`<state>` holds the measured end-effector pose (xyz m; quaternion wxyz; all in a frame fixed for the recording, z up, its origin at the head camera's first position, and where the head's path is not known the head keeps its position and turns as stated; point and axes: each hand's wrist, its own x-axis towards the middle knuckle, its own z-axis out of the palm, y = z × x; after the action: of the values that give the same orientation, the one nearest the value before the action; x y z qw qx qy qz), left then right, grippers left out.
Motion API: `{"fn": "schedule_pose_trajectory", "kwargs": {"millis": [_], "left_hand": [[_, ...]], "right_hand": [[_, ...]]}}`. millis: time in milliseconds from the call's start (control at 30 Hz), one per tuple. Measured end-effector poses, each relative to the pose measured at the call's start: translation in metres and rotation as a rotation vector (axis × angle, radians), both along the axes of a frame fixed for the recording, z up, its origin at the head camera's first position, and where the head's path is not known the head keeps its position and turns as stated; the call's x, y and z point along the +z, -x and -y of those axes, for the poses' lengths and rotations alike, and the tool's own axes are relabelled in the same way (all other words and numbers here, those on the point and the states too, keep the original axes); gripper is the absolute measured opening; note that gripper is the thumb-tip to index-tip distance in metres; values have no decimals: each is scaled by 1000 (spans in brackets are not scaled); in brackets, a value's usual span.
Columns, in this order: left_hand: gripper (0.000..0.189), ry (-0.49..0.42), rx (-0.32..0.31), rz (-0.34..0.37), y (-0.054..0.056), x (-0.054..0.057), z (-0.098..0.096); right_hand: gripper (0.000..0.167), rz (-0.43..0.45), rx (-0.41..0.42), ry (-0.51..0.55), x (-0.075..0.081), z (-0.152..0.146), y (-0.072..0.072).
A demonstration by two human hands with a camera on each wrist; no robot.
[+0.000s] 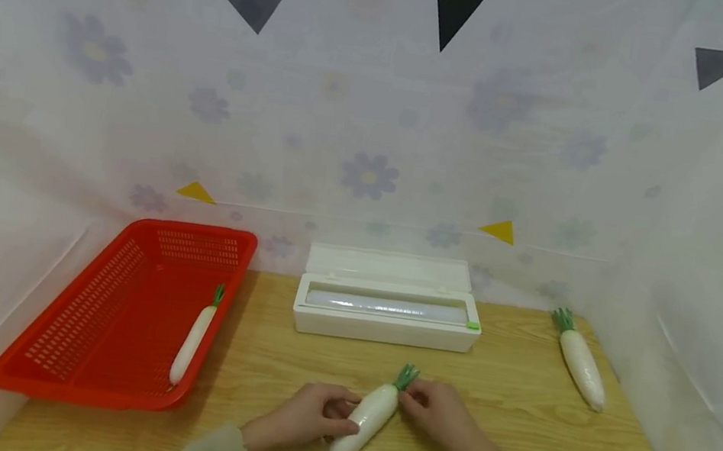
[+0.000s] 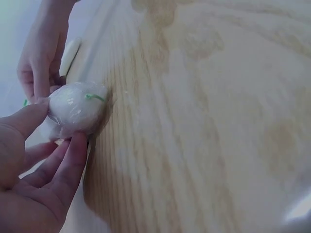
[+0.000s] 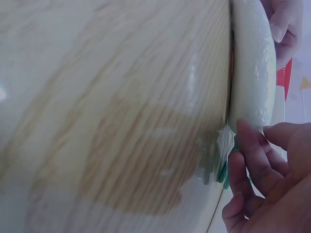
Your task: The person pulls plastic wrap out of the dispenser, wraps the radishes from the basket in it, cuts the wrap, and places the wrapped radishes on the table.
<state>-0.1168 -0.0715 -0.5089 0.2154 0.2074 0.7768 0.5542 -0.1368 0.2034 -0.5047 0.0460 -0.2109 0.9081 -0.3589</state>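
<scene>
Radish (image 1: 371,418) lies between left grip (image 1: 316,413) and right grip (image 1: 439,414).

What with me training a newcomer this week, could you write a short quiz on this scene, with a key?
1. How many white radishes lie inside the red basket?
2. True or false: the white box stands with its lid open.
3. Which part of the held radish is nearest the right grip?
a) leafless tip
b) middle
c) leafy end

Key: 1. One; 2. True; 3. c
</scene>
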Motion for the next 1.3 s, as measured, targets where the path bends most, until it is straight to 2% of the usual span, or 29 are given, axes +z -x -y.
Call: {"fn": "schedule_pose_trajectory", "kwargs": {"millis": [267, 433, 700, 867, 1000, 1167, 1300], "left_hand": [[20, -90, 97, 186, -16, -4, -22], [23, -110, 167, 223, -22, -3, -31], [30, -158, 255, 197, -29, -8, -44], [34, -178, 281, 156, -33, -11, -49], [34, -167, 265, 124, -33, -13, -49], [32, -129, 199, 103, -32, -12, -41], [37, -101, 156, 48, -31, -9, -34]], "right_hand": [[20, 46, -126, -8, 3, 15, -6], [34, 45, -196, -66, 9, 24, -14], [46, 20, -208, -176, 11, 37, -20], [49, 22, -247, -215, 10, 41, -22], [49, 55, -261, -216, 10, 40, -23], [40, 128, -239, -156, 12, 35, -21], [39, 188, -249, -140, 19, 28, -19]]}}
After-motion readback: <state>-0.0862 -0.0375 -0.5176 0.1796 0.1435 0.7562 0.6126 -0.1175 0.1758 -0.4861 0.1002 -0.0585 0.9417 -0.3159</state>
